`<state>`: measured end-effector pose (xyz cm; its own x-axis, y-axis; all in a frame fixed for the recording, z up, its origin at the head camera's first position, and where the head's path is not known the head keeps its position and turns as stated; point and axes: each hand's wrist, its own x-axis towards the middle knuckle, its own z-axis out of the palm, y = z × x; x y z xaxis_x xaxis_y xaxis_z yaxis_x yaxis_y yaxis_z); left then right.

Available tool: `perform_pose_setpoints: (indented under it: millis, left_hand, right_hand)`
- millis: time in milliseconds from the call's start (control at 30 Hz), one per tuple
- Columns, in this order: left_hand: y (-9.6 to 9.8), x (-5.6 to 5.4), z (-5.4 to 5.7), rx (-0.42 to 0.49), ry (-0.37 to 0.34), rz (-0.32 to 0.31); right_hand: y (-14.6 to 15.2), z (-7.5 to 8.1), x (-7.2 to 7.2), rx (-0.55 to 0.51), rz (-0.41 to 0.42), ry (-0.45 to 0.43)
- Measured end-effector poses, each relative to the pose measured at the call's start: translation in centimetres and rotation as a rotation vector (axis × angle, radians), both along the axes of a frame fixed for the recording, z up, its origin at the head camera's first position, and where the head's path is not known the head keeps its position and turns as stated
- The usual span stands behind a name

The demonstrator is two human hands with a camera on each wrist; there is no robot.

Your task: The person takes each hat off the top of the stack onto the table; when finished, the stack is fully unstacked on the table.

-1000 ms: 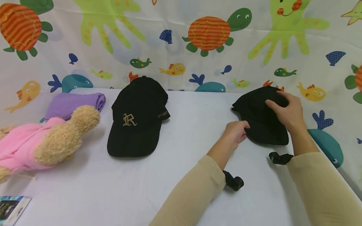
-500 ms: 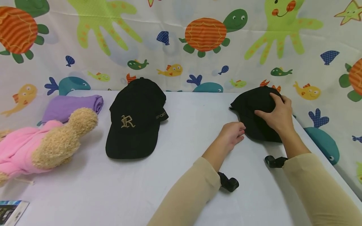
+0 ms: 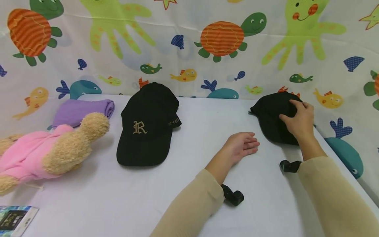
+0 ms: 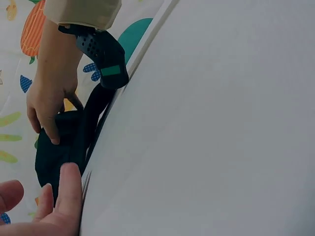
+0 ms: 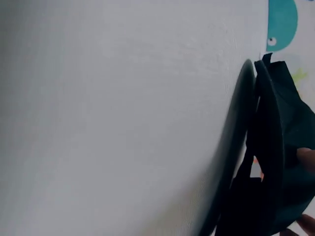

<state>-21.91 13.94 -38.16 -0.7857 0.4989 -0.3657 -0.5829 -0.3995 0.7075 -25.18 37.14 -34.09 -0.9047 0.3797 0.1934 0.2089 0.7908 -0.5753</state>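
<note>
A: Where does the second cap (image 3: 270, 115) sit?

B: Well to the right of the lettered cap (image 3: 148, 110), at the back of the desk (image 3: 100, 204). Both are black.

A: And the right hand (image 3: 299, 119)?

B: Also well right of the lettered cap, holding the second cap by its crown. The thumb and fingers stand apart, bent against the fabric. Whether the brim rests on the desk, I can't tell.

A: The left hand (image 3: 241, 146)?

B: Right of the lettered cap too, just beside the second cap, with a strip of desk between. Its fingers are straight, the palm partly showing.

A: What's around the lettered cap?

B: To its left, a soft toy (image 3: 29, 154) in pink clothing lies near a folded purple cloth (image 3: 78, 112). Well forward and left of it is a printed flat item (image 3: 13, 220), partly out of frame. Behind it hangs a curtain (image 3: 177, 19) patterned with turtles, fish and whales.

A: Its lettering?

B: A gold "R" on the front, "SPORT" at its right side.
</note>
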Motion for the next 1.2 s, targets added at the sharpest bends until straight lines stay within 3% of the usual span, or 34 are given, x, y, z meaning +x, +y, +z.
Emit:
perform_pose_setpoints:
  millis: [233, 533, 900, 1200]
  left_hand:
    - [-1.1, -0.2, -0.6, 0.079, -0.026, -0.029]
    - [-1.6, 0.1, -0.6, 0.053, -0.013, -0.043]
    - [-3.1, 0.2, -0.5, 0.05, -0.009, -0.033]
    - [-4.0, 0.1, -0.3, 0.028, -0.02, -0.023]
  right_hand:
    - [0.9, 0.0, -1.0, -0.01, -0.02, -0.036]
    - [2.1, 0.0, -1.9, 0.025, -0.001, -0.035]
    - [2.6, 0.4, -3.4, -0.031, 0.002, -0.036]
    - [2.4, 0.7, -3.3, -0.065, -0.031, -0.021]
